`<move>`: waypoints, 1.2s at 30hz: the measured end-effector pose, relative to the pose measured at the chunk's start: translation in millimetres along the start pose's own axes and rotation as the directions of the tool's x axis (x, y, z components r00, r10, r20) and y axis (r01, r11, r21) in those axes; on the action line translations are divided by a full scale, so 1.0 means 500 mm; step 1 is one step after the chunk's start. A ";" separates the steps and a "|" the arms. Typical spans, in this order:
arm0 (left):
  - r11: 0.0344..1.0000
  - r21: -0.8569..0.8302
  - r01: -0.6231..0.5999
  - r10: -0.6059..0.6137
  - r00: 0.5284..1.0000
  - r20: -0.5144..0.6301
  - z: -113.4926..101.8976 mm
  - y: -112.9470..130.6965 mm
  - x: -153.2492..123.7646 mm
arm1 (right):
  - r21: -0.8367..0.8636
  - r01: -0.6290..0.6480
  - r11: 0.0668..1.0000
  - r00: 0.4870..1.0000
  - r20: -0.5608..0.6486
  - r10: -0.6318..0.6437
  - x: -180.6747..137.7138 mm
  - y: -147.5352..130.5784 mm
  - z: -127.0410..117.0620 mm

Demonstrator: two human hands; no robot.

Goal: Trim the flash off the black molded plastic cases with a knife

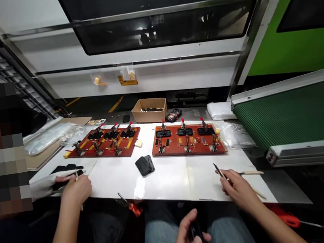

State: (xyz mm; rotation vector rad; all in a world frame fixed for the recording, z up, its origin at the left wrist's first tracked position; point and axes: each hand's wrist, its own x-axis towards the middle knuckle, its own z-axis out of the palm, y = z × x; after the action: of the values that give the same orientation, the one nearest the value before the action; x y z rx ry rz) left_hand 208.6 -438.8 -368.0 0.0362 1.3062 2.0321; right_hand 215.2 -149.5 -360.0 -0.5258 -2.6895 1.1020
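While R hand (236,189) grips a slim, pointed tool (218,169), L hand (183,242) holds a longish blk pc (196,229).

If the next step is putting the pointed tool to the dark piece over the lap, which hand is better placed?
Likely the right hand: it grips the pointed tool, tip out in front, above the white table. The left hand is taken up holding the dark piece over the lap.

White worktop (171,181), two red-brown fixture boards (173,147), overlapping black plates (143,166), small cream block (138,143), pale sticks (253,172)
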 end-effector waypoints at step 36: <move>0.942 0.097 0.321 -0.335 0.880 0.336 0.082 0.066 0.038 | 0.856 -0.404 0.322 0.902 0.431 -0.012 -0.175 -0.070 0.006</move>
State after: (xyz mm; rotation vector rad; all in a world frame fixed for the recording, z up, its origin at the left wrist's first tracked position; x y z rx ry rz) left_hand 192.1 -403.6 -327.9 0.1740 1.0461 1.6222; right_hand 286.0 -208.7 -341.0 -0.4224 -1.6145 2.7478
